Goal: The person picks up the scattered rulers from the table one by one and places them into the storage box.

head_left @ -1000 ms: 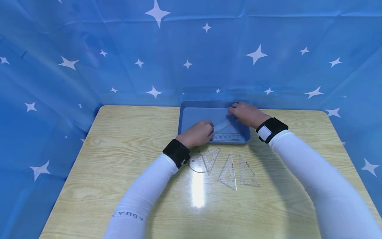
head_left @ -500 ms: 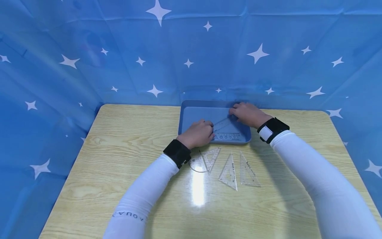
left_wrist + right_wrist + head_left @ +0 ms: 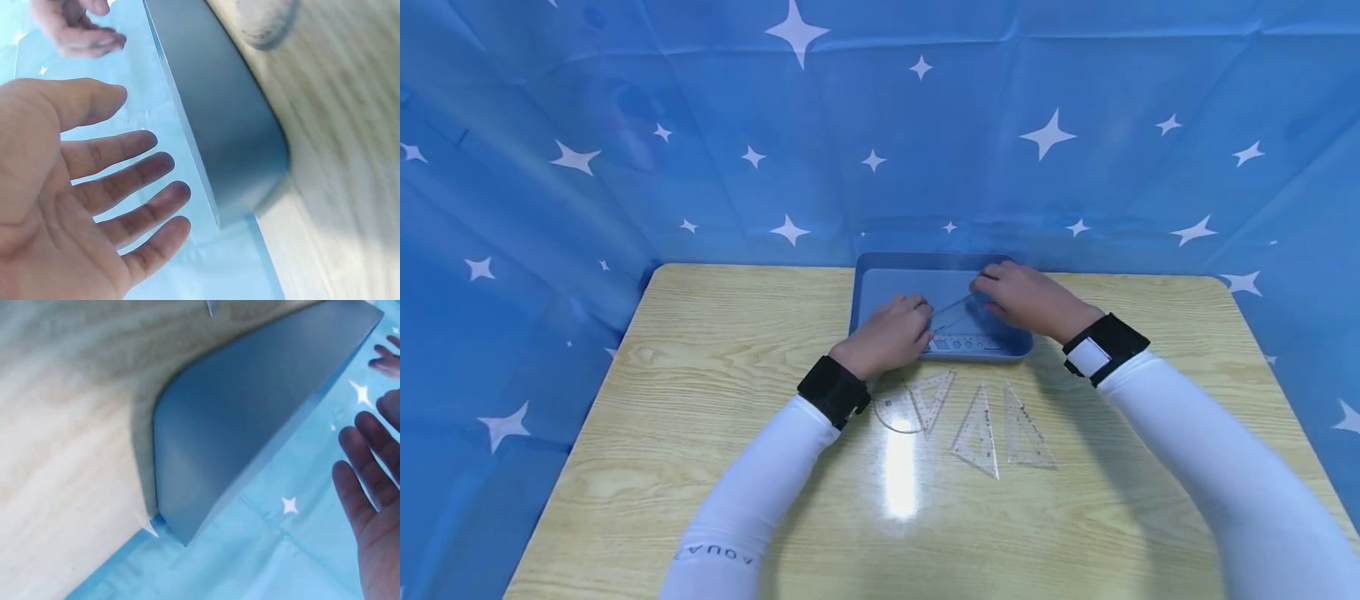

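Observation:
Over the blue tray (image 3: 891,279), my left hand (image 3: 891,333) is at the near left and my right hand (image 3: 1026,298) at the right side. The left wrist view shows my left hand (image 3: 81,194) with fingers spread and nothing in them. Likewise, the fingers of my right hand (image 3: 381,481) are extended and hold nothing in the right wrist view. A clear ruler (image 3: 952,314) lies slanted in the tray between the hands; its ends are hidden by them. Along the tray's near side is a clear stencil ruler (image 3: 966,343) with cut-out shapes.
On the wooden table (image 3: 700,358), in front of the tray, lie a clear protractor (image 3: 895,408) and clear set squares: one at the left (image 3: 930,398), one in the middle (image 3: 977,437), one at the right (image 3: 1026,433). A blue starred cloth (image 3: 970,125) hangs behind.
The slanted ruler has come lower and flatter into the tray. My hands have loosened, and both wrists have shifted slightly outward.

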### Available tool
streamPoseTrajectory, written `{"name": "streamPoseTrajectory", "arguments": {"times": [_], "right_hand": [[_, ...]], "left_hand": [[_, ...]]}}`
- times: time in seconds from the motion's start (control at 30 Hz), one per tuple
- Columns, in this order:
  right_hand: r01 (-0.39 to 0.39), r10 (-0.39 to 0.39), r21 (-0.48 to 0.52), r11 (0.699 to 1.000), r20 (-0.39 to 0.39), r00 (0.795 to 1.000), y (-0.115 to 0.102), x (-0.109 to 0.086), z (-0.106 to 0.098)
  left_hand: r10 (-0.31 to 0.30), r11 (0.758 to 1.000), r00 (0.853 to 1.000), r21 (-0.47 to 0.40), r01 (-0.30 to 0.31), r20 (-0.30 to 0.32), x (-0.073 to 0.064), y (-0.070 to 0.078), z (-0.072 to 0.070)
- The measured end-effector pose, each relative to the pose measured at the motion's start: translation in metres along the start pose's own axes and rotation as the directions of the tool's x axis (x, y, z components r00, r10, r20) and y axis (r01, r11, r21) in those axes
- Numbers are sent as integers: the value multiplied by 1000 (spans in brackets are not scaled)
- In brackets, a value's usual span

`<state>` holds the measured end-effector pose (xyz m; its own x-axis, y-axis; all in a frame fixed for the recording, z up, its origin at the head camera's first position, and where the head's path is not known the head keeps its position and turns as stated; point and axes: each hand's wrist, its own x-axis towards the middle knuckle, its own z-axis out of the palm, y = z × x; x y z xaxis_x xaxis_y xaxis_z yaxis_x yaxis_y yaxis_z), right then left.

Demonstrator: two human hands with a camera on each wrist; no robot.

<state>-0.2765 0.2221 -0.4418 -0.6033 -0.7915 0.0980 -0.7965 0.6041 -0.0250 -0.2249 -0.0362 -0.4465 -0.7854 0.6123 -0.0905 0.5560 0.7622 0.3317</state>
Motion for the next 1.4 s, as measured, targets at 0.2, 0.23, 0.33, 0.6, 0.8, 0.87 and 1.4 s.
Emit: {"name": "streamPoseTrajectory", "arguments": {"times": [0.2,0.23,0.33,0.6,0.8,0.87,1.4], "right_hand": [[133,-124,39,990,-168,978,-30,-7,-6],[153,-143,37,987,-195,970,-35,-8,-5],[188,-178,17,982,-242,954,-49,-13,-4],[207,-191,35,978,-272,943,-63,-25,3],[255,-233,39,966,-296,926,-77,-28,10],[284,-263,32,958,-287,921,-85,-28,12],[302,-303,-38,953,-23,953,-141,-19,35]], "left_hand": [[0,999,993,45,5,-114,-22,-7,-6],[-2,999,990,54,9,-139,-28,-9,-6],[-20,997,981,63,33,-195,-46,-13,-6],[-96,995,962,-29,92,-256,-80,-22,-2],[-163,987,930,-42,158,-330,-98,-20,2],[-181,983,920,-33,181,-348,-103,-16,3],[-205,968,965,108,225,-166,-108,10,40]]}}
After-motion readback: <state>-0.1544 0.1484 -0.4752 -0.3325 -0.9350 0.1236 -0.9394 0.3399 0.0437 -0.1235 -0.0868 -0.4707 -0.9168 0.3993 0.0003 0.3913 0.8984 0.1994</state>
